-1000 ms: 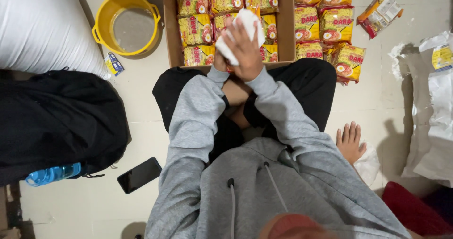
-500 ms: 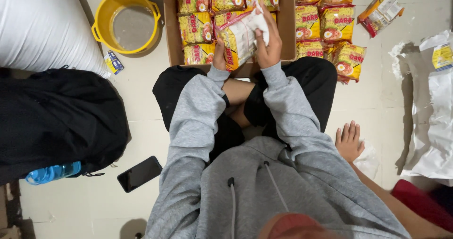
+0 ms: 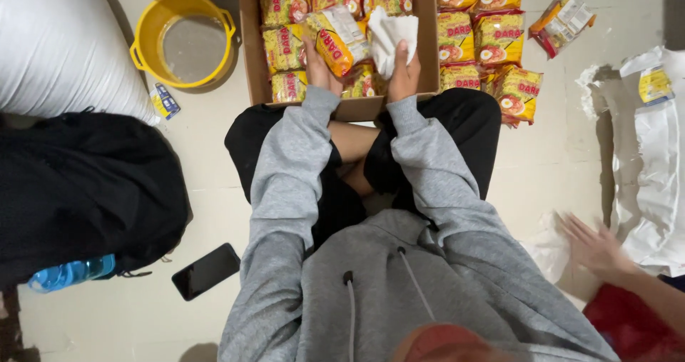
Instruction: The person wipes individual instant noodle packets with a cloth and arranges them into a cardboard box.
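Seated cross-legged on the tiled floor (image 3: 214, 190), we look down past our grey sleeves to a cardboard box (image 3: 250, 48) set against our knees. Our left hand (image 3: 317, 66) has its fingers clenched around a yellow noodle packet (image 3: 335, 39), lifted above the rows already lying in the box and tilted on its side. Our right hand (image 3: 403, 73) grasps a crumpled white cloth (image 3: 391, 33) just beside the packet, the two nearly touching.

We judge the packet light and crackly: a slick plastic wrap over a brittle block that would snap under a hard squeeze. It is best held across its flat faces or by the short edges, not pinched at the corners. The cloth is soft and limp and can be bunched anywhere.

Half a second ago both hands were together on the packet, the cloth pressed over it; now they have drawn apart, the packet swung left and the cloth lifted clear. A second ago the cloth hid the packet almost wholly.

Farther off, more packets (image 3: 492, 33) lie stacked on the floor right of the box, a yellow bucket (image 3: 146, 33) stands left of it, and another person's hand (image 3: 596, 244) rests on the floor at lower right.
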